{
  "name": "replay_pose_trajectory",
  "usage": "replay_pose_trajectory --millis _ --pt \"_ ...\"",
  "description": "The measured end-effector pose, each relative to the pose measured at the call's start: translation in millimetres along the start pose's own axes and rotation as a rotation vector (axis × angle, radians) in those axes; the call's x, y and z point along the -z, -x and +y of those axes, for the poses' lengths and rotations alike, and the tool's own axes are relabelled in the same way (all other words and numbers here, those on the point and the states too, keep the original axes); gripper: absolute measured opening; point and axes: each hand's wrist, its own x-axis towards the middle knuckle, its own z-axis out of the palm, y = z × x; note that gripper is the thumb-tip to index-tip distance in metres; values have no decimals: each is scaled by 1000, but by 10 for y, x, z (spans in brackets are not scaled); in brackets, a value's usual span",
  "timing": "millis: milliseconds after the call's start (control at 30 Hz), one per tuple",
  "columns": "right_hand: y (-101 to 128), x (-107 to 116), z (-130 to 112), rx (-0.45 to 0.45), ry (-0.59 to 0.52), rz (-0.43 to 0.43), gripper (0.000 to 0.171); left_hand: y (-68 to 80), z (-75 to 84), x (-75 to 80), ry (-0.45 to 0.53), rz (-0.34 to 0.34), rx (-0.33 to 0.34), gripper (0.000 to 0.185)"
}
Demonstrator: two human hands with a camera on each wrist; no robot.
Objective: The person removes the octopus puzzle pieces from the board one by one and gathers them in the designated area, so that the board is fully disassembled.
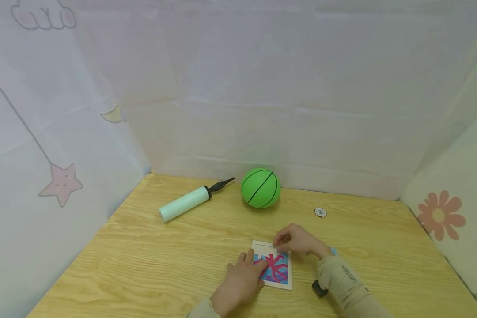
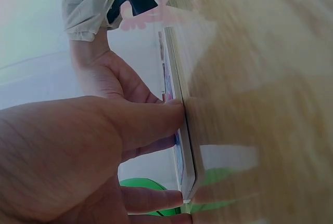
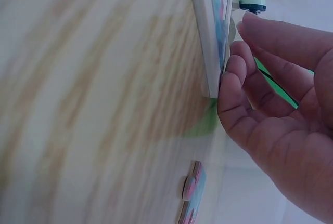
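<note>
A picture puzzle (image 1: pixel 283 279) in a white frame, showing a pink octopus on blue, lies on the table with a pale bare strip along its far side. My left hand (image 1: pixel 242 277) rests at its left edge, one finger reaching over the picture. In the left wrist view the thumb (image 2: pixel 161 117) and outstretched fingers touch the frame's side. Over the far right corner is my right hand (image 1: pixel 298 240), its fingers bent and fingertips close above the board. I cannot tell whether a piece sits between them.
Loose puzzle pieces (image 3: pixel 193 193) lie right of the frame, by the right wrist. Behind stands a green ball (image 1: pixel 260 188), with a mint hand pump (image 1: pixel 185 203) to its left. A round poker chip (image 1: pixel 320 212) lies at the right. Printed cloth walls (image 1: pixel 238 88) enclose the table.
</note>
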Motion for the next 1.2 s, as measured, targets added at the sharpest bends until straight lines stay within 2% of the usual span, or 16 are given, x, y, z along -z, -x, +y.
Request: replay_pose_trajectory --millis 433,933,1200 --pt "-26 -3 13 -17 7 -18 10 -7 9 -14 16 16 7 40" --pt "-18 -14 -10 -62 -15 -33 10 12 2 -13 -25 42 -7 39" --pt "-11 -14 -35 -57 0 -34 8 2 -8 -32 -33 42 -17 37"
